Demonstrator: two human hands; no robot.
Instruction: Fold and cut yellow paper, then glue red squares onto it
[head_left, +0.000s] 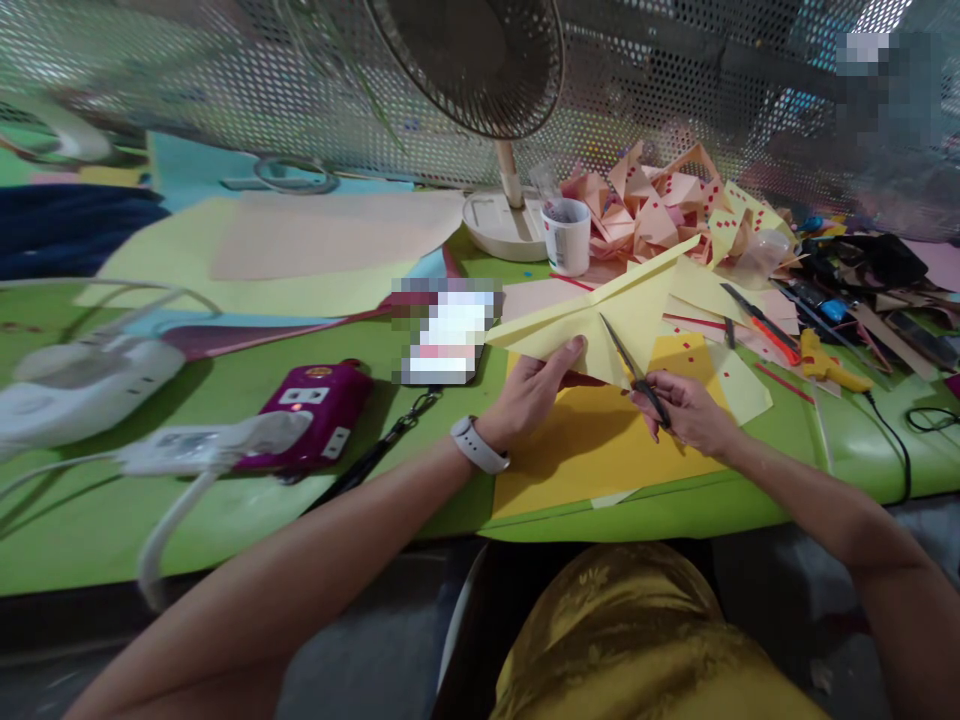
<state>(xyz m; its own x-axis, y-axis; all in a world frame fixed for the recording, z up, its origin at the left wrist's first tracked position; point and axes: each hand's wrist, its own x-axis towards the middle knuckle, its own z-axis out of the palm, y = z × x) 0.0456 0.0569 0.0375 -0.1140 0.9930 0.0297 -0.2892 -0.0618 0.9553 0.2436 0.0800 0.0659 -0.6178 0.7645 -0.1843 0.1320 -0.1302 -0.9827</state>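
Note:
My left hand is closed on the lower edge of a folded pale yellow sheet of paper, thumb on top. In my right hand is a pair of scissors with dark handles. Its blades point up and to the left and lie against the yellow paper. Beneath both hands, a darker yellow-orange sheet rests on the green table. Part of the scissor handles is hidden by my fingers.
A phone lies left of the paper, near a purple power socket and white extension strip. Behind stand a fan and a white cup. Paper scraps, a box cutter and a yellow glue gun lie to the right.

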